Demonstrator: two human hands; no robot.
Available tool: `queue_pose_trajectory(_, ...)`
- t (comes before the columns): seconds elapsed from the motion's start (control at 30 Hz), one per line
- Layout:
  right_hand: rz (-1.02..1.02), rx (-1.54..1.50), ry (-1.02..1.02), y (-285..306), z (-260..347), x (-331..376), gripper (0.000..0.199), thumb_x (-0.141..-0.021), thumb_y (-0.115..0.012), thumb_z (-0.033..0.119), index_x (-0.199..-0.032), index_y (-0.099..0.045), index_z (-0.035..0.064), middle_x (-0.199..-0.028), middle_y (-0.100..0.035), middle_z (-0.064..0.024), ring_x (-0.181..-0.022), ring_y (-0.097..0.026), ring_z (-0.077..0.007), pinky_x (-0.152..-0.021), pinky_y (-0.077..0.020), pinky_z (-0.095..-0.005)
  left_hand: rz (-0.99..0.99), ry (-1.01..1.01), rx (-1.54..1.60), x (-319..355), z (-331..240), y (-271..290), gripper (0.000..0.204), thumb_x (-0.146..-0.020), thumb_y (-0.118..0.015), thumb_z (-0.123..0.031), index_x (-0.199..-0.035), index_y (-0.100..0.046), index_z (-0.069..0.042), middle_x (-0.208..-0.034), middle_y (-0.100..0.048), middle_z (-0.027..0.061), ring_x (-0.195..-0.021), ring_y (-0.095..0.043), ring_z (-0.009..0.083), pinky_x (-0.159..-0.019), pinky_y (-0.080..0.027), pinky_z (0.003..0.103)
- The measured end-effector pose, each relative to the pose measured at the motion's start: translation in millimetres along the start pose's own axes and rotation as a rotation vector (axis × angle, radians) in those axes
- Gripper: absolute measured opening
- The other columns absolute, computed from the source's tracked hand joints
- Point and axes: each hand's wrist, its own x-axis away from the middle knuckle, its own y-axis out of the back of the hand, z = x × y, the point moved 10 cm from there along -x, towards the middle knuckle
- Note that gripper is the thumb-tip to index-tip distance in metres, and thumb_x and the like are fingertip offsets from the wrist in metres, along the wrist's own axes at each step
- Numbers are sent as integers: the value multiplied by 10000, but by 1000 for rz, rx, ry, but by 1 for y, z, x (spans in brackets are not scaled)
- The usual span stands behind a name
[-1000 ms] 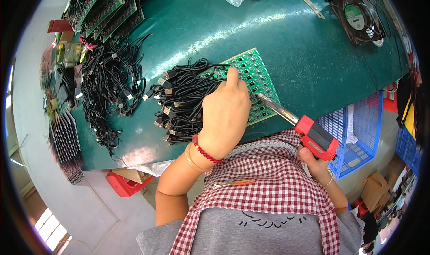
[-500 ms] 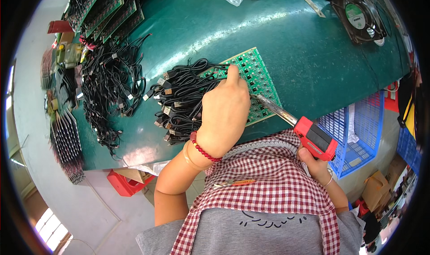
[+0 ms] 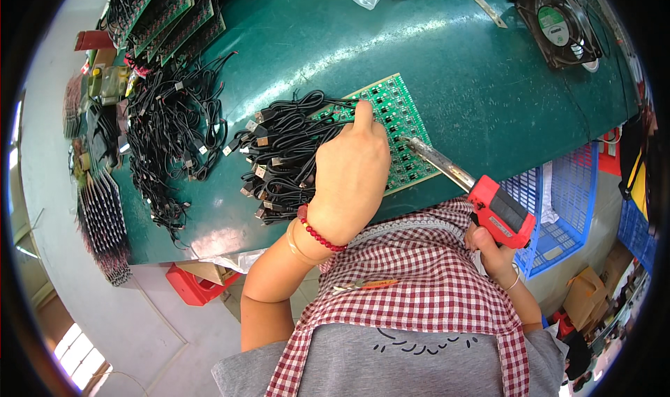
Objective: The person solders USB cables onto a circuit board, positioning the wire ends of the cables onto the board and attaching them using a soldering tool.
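A green circuit board (image 3: 412, 128) lies on the bench, with a bundle of black USB cables (image 3: 286, 135) at its left side, some reaching onto it. My left hand (image 3: 352, 170) rests over the board and the cables' ends, index finger stretched forward, the other fingers curled under. What those fingers grip is hidden beneath the hand. My right hand (image 3: 492, 250) is wrapped round a red and black soldering iron (image 3: 499, 212) with a gun-shaped handle. Its metal tip is over the middle of the board, close to my left hand; I cannot tell whether it touches.
More black cables (image 3: 171, 128) lie in a heap on the left of the green bench (image 3: 481, 83). Stacked boards with cables (image 3: 167, 24) stand at the back left. At the far right is a fan (image 3: 555, 27); a metal ruler (image 3: 481, 4) lies nearby. Below the right edge sits a blue crate (image 3: 558, 215).
The soldering iron and my right hand have shifted a little to the right, and the tip has moved slightly away from my left hand. My left hand stays in place.
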Motion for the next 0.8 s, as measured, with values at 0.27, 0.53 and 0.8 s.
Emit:
queue_pose_trajectory(0.27,-88,-274,51,7,22,-20,376,-921,-574,236,-1171,-446,-14,-614,-451,-52,-471,-413,-116,-431,-378,-269,-98,81,512,37,13,26,361,-735,-667,4,-1063,-519,-26,-1171,-510,121,-730,-617,222,-611,-511,314)
queue_pose_trajectory(0.53,-50,-347,75,-4,36,-37,367,-925,-564,235,-1154,-437,-21,-599,-438,-49,-470,-414,-119,-426,-380,-269,-89,-144,270,53,2,31,358,-742,-654,-31,-1085,-553,-37,-1173,-558,84,-963,-584,237,-760,-467,353)
queue_pose_trajectory(0.8,-87,-319,82,-1,41,-35,366,-935,-548,245,-1169,-440,-15,-608,-443,-35,-478,-415,-112,-451,-381,-261,-213,-217,-302,55,9,41,390,-783,-555,-159,-1172,-583,-155,-1325,-489,39,-1223,-437,196,-1011,-279,508)
